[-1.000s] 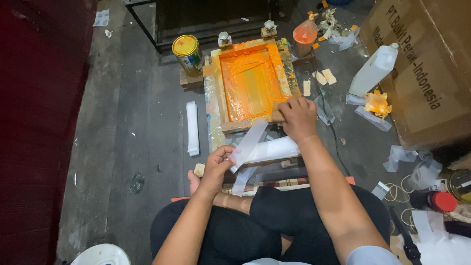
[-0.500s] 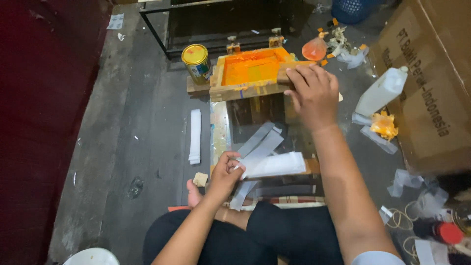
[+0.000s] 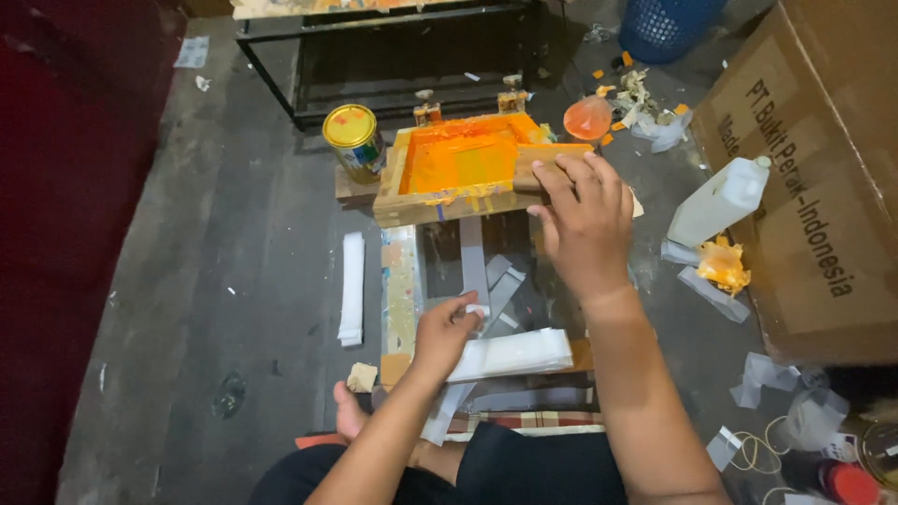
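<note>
The orange-inked screen frame (image 3: pixel 463 173) is tipped up off the floor, gripped at its right near corner by the right hand (image 3: pixel 585 220). A white strip (image 3: pixel 510 353) under it is pinched by the left hand (image 3: pixel 447 329). If that grip slips, wet ink probably gets smeared on the strips.

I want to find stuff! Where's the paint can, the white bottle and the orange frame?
Paint can (image 3: pixel 354 138), head view, on its yellow lid.
White bottle (image 3: pixel 718 201), head view, on its side.
Orange frame (image 3: pixel 440 208), head view, on its wooden front edge.
</note>
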